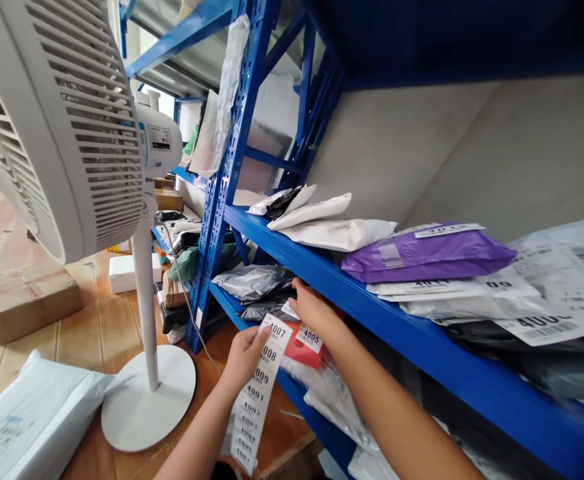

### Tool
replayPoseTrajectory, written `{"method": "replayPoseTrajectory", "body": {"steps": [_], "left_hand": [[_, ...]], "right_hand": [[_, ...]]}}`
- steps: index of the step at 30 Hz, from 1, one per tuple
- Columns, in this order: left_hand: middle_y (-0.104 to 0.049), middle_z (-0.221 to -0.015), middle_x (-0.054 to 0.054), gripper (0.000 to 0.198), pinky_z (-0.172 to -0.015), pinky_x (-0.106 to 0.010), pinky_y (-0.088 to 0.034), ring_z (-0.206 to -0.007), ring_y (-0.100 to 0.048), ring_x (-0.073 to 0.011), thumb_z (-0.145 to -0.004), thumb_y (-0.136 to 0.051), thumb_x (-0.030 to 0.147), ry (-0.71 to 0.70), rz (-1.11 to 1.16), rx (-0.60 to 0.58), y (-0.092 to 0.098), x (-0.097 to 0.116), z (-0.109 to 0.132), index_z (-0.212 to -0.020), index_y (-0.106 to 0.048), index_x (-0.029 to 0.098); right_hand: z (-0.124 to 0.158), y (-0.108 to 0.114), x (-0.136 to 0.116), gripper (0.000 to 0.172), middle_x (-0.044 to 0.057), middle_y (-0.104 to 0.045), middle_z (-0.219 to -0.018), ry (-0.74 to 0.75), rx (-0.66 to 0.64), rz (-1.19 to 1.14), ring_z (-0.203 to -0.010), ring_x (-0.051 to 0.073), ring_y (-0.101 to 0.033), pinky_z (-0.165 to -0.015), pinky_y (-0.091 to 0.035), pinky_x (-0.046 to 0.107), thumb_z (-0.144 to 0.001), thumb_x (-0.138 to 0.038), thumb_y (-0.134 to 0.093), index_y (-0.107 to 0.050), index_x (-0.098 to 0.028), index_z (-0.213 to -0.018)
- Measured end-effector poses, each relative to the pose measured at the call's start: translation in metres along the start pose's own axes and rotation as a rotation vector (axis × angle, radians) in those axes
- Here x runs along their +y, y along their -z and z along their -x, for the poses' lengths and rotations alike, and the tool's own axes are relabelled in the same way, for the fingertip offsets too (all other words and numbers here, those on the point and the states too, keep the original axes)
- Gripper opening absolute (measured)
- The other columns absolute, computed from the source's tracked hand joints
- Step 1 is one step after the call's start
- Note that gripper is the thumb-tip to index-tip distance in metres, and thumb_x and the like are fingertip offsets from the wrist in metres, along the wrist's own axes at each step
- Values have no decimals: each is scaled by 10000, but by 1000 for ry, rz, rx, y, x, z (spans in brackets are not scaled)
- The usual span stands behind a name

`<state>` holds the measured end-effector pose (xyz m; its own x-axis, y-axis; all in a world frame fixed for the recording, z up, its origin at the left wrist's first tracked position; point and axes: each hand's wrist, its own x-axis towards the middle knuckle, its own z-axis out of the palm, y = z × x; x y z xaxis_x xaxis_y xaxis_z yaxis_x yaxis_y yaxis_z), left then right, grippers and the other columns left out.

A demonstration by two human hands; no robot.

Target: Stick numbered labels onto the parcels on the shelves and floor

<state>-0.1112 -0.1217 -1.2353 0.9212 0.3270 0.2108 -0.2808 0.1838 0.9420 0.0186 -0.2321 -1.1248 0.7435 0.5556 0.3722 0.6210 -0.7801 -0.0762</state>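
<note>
My left hand (246, 357) is closed, pinching the top of a long white strip of number labels (257, 403). The uppermost printed number reads 4007. My right hand (315, 312) reaches under the blue beam, over the dark plastic parcels on the lower shelf. Its visible fingertips are a little apart, touching beside a small white label (289, 309) that the hand partly covers. Just below it lies a red parcel (299, 350) bearing a label (310, 337) marked 4005. A grey plastic mailer (252, 281) sits behind the right hand's fingertips.
A white standing fan (145, 300) occupies the left. On the upper blue shelf (317, 260) lie white parcels (339, 233) and a purple parcel (427, 253). A cardboard box (27, 300) and a large white parcel (37, 413) are on the floor. A cable (197, 327) hangs by the rack post.
</note>
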Motion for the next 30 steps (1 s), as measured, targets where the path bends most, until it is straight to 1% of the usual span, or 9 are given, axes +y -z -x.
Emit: {"method": "replayPoseTrajectory", "body": {"steps": [4,7,10,12,15,19,21,24,30], "left_hand": [[-450,-526,20,579,-464,-201,-266,-487,-365,-91,-771,-554,695,-54,-38,48,-1,4,-17,-621,-519,137],[-485,-518,12,555,-459,-202,-268,-486,-391,-90,-771,-592,649,-71,-69,69,-2,5,-28,-585,-550,127],[-629,-639,-25,448,-508,-208,-363,-547,-509,-118,-681,-732,555,-11,113,22,-6,11,-41,-739,-685,114],[-694,-756,-56,446,-579,-231,-436,-620,-584,-146,-610,-806,470,24,262,20,-11,16,-49,-869,-720,117],[-708,-754,-83,412,-610,-252,-473,-641,-622,-168,-565,-840,408,25,314,37,-17,20,-57,-819,-720,106],[-715,-772,-71,465,-628,-248,-483,-666,-640,-170,-581,-828,389,-38,315,38,-23,19,-55,-939,-712,116],[-718,-811,-71,486,-646,-254,-487,-692,-645,-174,-636,-778,419,-104,237,45,-26,17,-52,-1012,-702,122],[-707,-798,-76,404,-627,-259,-477,-684,-633,-182,-728,-662,467,-183,43,90,-30,14,-51,-920,-703,115],[-601,-629,-22,257,-599,-265,-390,-616,-546,-173,-856,-535,364,-212,-227,202,-35,15,-76,-704,-583,163]], "right_hand": [[-5,-1,14,468,194,-519,-1272,-73,10,10,-1250,406,-398,-1030,-302,510,-738,-288,-698,-547,-141,-1156],[-8,0,26,432,137,-566,-1186,34,-18,-156,-1165,370,-480,-1002,-357,508,-669,-310,-750,-577,-183,-1044],[-7,4,29,505,100,-598,-1091,38,8,-405,-1037,317,-562,-952,-420,481,-590,-327,-800,-571,-191,-1019],[0,8,24,436,82,-621,-1011,28,35,-543,-942,270,-603,-888,-469,433,-660,-372,-747,-569,-186,-1011],[19,15,12,265,61,-652,-908,126,-44,-690,-876,228,-625,-808,-496,367,-848,-438,-540,-605,-192,-920],[46,13,4,222,58,-673,-933,224,8,-668,-929,238,-613,-870,-459,371,-784,-401,-641,-646,-198,-873],[55,6,4,263,55,-675,-912,143,88,-690,-885,236,-625,-831,-470,367,-740,-366,-671,-621,-194,-933],[59,-4,6,247,54,-675,-868,48,173,-729,-828,229,-633,-784,-481,353,-757,-381,-642,-606,-194,-914],[22,-8,18,242,43,-676,-873,132,193,-496,-880,229,-626,-867,-471,366,-867,-405,-467,-605,-218,-798]]}}
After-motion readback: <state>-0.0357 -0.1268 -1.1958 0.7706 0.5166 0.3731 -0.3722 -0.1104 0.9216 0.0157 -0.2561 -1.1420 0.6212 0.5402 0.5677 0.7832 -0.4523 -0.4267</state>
